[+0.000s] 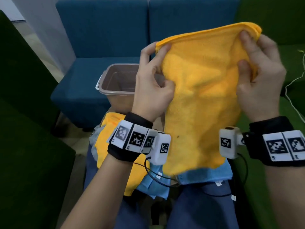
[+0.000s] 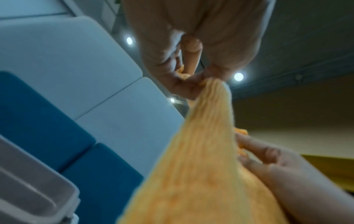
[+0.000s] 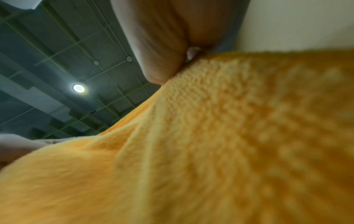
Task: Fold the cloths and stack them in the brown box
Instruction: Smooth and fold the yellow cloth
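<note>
An orange cloth (image 1: 203,96) hangs in the air in front of me, held up by its top edge. My left hand (image 1: 153,76) pinches the top left corner. My right hand (image 1: 257,70) grips the top right corner, thumb on the near side. In the left wrist view the cloth (image 2: 201,166) runs from the pinching left hand (image 2: 193,78) down past the right hand (image 2: 277,163). The cloth (image 3: 220,144) fills the right wrist view below the right hand (image 3: 162,53). The brown box (image 1: 115,80) stands on a blue seat behind the left hand, nothing visible inside.
More cloths lie on my lap: another orange cloth (image 1: 113,123), a light blue cloth (image 1: 204,176) and a grey cloth (image 1: 95,134). Blue sofa seats (image 1: 107,30) stand behind the box, green upholstery (image 1: 29,113) on both sides. A white cable (image 1: 293,100) runs at the right.
</note>
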Demonstrator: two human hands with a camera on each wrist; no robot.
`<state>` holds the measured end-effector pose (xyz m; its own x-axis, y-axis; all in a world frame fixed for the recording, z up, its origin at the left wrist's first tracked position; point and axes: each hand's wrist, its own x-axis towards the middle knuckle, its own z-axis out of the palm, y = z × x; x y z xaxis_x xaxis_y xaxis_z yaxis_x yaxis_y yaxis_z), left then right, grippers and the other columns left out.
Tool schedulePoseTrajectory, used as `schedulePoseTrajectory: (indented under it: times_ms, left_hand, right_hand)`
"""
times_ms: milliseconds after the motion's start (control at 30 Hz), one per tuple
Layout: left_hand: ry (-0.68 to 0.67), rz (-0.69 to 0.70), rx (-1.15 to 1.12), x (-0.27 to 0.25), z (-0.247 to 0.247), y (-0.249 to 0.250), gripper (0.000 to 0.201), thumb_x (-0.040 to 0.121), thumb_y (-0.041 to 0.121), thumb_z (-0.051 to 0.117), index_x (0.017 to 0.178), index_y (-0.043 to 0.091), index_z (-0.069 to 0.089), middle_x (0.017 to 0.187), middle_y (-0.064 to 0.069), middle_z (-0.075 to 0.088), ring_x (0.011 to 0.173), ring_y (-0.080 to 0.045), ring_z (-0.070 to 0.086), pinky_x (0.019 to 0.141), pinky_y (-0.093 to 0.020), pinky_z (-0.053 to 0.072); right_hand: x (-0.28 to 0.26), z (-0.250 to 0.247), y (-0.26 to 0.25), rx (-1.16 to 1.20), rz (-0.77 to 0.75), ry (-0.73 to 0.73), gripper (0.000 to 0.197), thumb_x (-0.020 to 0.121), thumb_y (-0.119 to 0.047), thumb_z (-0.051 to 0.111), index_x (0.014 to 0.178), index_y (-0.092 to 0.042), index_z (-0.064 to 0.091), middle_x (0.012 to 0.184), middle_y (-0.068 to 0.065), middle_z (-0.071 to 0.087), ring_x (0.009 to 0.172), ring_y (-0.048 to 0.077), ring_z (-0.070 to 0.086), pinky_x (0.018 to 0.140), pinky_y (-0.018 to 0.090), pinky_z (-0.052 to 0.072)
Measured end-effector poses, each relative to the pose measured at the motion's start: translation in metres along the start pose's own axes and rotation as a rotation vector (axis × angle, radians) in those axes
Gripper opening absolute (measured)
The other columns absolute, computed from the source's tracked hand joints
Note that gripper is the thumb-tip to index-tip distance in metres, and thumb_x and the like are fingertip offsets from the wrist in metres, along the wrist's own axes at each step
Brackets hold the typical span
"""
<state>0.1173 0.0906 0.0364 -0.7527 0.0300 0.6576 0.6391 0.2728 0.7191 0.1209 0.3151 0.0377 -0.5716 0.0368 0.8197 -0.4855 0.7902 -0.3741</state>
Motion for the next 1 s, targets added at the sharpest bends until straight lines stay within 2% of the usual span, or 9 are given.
schedulePoseTrajectory:
  times_ms: [100, 233, 367, 467, 633, 733, 833, 900, 1000]
  left_hand:
    - [-0.032, -0.208, -0.082, -0.001, 0.013, -0.023, 0.060, 0.073, -0.004, 0.045, 0.132, 0.004, 0.054, 0.128, -0.003, 0.044, 0.085, 0.002, 0.053, 0.079, -0.019, 0.048]
    - [-0.250, -0.490, 0.073, -0.033, 0.038, -0.074, 0.058, 0.082, 0.014, 0.043, 0.139, 0.004, 0.046, 0.140, -0.006, 0.041, 0.116, -0.020, 0.049, 0.100, -0.025, 0.037]
    - [-0.472, -0.607, 0.310, -0.079, 0.063, -0.126, 0.056, 0.089, 0.015, 0.054, 0.143, 0.006, 0.041, 0.151, -0.006, 0.032, 0.104, -0.026, 0.057, 0.096, -0.040, 0.045]
    - [-0.523, -0.583, 0.407, -0.085, 0.075, -0.141, 0.061, 0.088, 0.022, 0.060, 0.143, 0.009, 0.038, 0.157, 0.000, 0.018, 0.097, -0.026, 0.060, 0.087, -0.040, 0.050]
    - [-0.384, -0.521, 0.357, -0.063, 0.095, -0.139, 0.068, 0.085, 0.015, 0.059, 0.147, 0.012, 0.030, 0.158, 0.009, 0.006, 0.066, -0.013, 0.059, 0.068, -0.033, 0.054]
    - [-0.412, -0.515, 0.381, -0.049, 0.108, -0.145, 0.070, 0.083, 0.016, 0.060, 0.145, 0.011, 0.029, 0.157, 0.007, 0.006, 0.093, -0.020, 0.061, 0.074, -0.034, 0.054]
    - [-0.512, -0.584, 0.437, -0.042, 0.120, -0.156, 0.073, 0.083, 0.013, 0.059, 0.146, 0.002, 0.025, 0.158, -0.005, 0.006, 0.135, -0.032, 0.035, 0.103, -0.040, 0.044]
    - [-0.571, -0.622, 0.530, -0.041, 0.124, -0.163, 0.079, 0.088, 0.014, 0.059, 0.150, 0.000, 0.013, 0.160, -0.010, 0.000, 0.144, -0.031, 0.018, 0.108, -0.037, 0.035]
    - [-0.617, -0.616, 0.609, -0.038, 0.125, -0.173, 0.085, 0.089, 0.016, 0.062, 0.151, 0.000, 0.008, 0.159, -0.012, 0.002, 0.142, -0.031, 0.019, 0.108, -0.035, 0.033]
  right_hand:
    - [-0.006, 0.002, 0.018, -0.017, 0.147, -0.196, 0.049, 0.095, -0.003, 0.050, 0.142, -0.016, 0.049, 0.141, -0.001, 0.043, 0.131, 0.015, 0.043, 0.113, 0.032, 0.035]
    - [-0.049, 0.036, 0.060, -0.047, 0.388, -0.557, 0.056, 0.092, -0.001, 0.059, 0.144, -0.017, 0.046, 0.149, 0.010, 0.041, 0.135, 0.027, 0.041, 0.113, 0.028, 0.026]
    - [-0.104, 0.060, 0.083, -0.081, 0.546, -0.793, 0.065, 0.090, -0.006, 0.065, 0.149, -0.016, 0.038, 0.154, 0.010, 0.033, 0.139, 0.029, 0.036, 0.113, 0.031, 0.026]
    - [-0.112, 0.068, 0.091, -0.070, 0.581, -0.794, 0.066, 0.092, -0.007, 0.064, 0.150, -0.016, 0.035, 0.155, 0.007, 0.031, 0.138, 0.027, 0.035, 0.111, 0.030, 0.026]
    - [-0.083, 0.079, 0.110, -0.084, 0.535, -0.631, 0.060, 0.092, -0.001, 0.058, 0.148, -0.015, 0.040, 0.152, 0.008, 0.036, 0.136, 0.026, 0.038, 0.110, 0.029, 0.028]
    - [-0.066, 0.089, 0.124, -0.118, 0.542, -0.586, 0.057, 0.093, 0.000, 0.054, 0.147, -0.016, 0.043, 0.151, 0.007, 0.038, 0.134, 0.026, 0.040, 0.108, 0.031, 0.030]
    - [-0.065, 0.109, 0.140, -0.151, 0.598, -0.680, 0.055, 0.094, 0.000, 0.052, 0.147, -0.014, 0.043, 0.152, 0.007, 0.037, 0.134, 0.028, 0.040, 0.108, 0.032, 0.031]
    - [-0.072, 0.121, 0.150, -0.132, 0.647, -0.730, 0.054, 0.095, -0.001, 0.051, 0.147, -0.014, 0.042, 0.152, 0.007, 0.036, 0.136, 0.028, 0.039, 0.109, 0.032, 0.031]
    - [-0.083, 0.133, 0.160, -0.129, 0.684, -0.764, 0.053, 0.097, -0.002, 0.050, 0.148, -0.016, 0.041, 0.154, 0.004, 0.033, 0.136, 0.027, 0.038, 0.108, 0.032, 0.032]
